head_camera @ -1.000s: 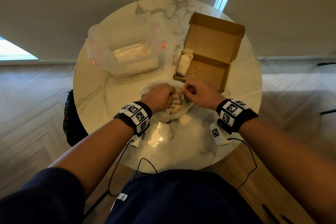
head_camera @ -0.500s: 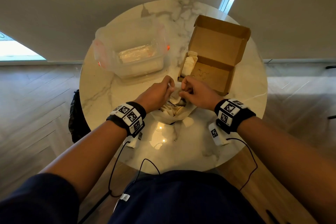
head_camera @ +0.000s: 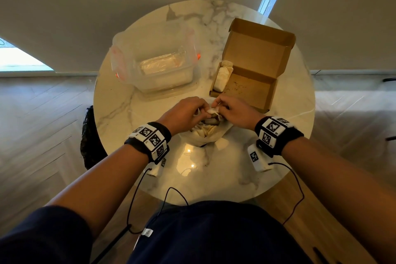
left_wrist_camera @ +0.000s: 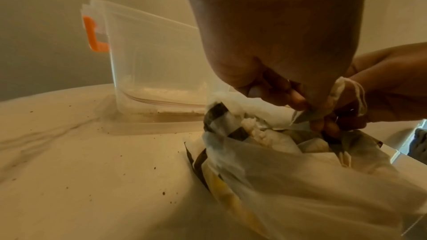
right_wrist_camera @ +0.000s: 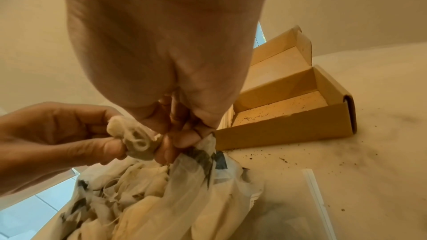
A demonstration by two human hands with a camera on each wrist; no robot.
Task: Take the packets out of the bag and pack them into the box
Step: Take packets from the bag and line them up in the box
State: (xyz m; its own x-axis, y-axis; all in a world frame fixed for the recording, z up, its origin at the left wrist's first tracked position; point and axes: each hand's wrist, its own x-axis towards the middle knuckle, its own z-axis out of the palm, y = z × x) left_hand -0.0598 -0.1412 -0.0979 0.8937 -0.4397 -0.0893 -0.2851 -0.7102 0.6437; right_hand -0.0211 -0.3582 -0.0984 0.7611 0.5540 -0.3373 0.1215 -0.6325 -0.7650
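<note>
A translucent white bag [head_camera: 205, 135] of small pale packets lies on the marble table [head_camera: 150, 178] in front of me. My left hand [head_camera: 202, 109] pinches one stringed packet [head_camera: 211, 111] just above the bag's mouth. My right hand [head_camera: 220, 106] pinches the same packet from the other side and touches the bag's rim. The wrist views show the packet [right_wrist_camera: 138, 141] and its looped string between the two hands [left_wrist_camera: 289, 94] [right_wrist_camera: 180, 134]. The open cardboard box [head_camera: 272, 94] stands just beyond, with packets [head_camera: 221, 75] stacked at its left end.
A clear plastic container [head_camera: 154, 64] with orange clips stands at the back left, holding a clear bag. Dark crumbs speckle the table [right_wrist_camera: 300, 156] near the box. A black bag [head_camera: 90, 139] hangs off the table's left edge. Cables run from my wristbands.
Both hands have risen from inside the bag to its mouth. A packet with string now shows between their fingertips.
</note>
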